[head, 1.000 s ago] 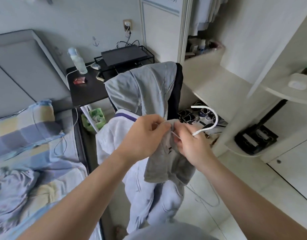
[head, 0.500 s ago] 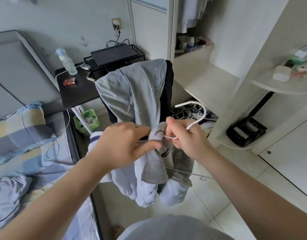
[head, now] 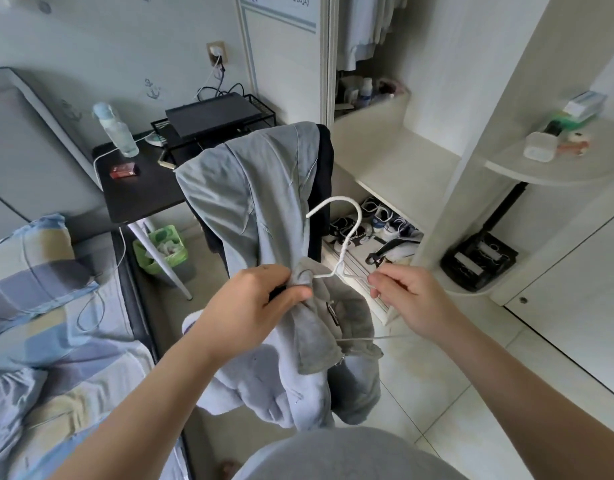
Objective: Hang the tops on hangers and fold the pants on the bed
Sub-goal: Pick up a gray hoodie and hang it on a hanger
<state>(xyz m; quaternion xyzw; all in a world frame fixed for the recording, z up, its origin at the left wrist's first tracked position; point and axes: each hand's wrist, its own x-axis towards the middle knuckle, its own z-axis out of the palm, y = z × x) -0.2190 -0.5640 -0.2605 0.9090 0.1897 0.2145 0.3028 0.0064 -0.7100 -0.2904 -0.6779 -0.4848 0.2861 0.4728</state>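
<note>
bedding in blue and yellow checks covers the bed (head: 73, 323) at the far left of my feed, with a pillow (head: 32, 265) at its head. just right of it stands a black side table (head: 139, 199); on it i see a clear spray bottle (head: 117, 129), a small red box (head: 125, 170) and a flat black device (head: 208, 114) on a wire rack. a green bin (head: 162, 249) sits on the floor under the table's edge.

moving to centre, a pale grey garment (head: 250, 195) is draped over something upright, with dark cloth showing behind it. in front of it the left hand (head: 250, 306) has its fingers curled tight around a bunched fold at the neck of the grey top (head: 319, 334). the top hangs in the air below that fist, its paler body trailing down toward the person's lap.

the white wire hanger (head: 347, 233) rises from that bunched neck, hook up, between the two hands. its left shoulder goes into the cloth right at the left thumb; its bottom wire comes out of the top lower down and runs toward the right wrist. the right hand (head: 413, 299) pinches the hanger's right shoulder wire between thumb and fingertips, clear of the cloth.

further right, shoes (head: 378, 223) lie in the open wardrobe's bottom, and a rounded shelf (head: 558, 168) carries small containers.
</note>
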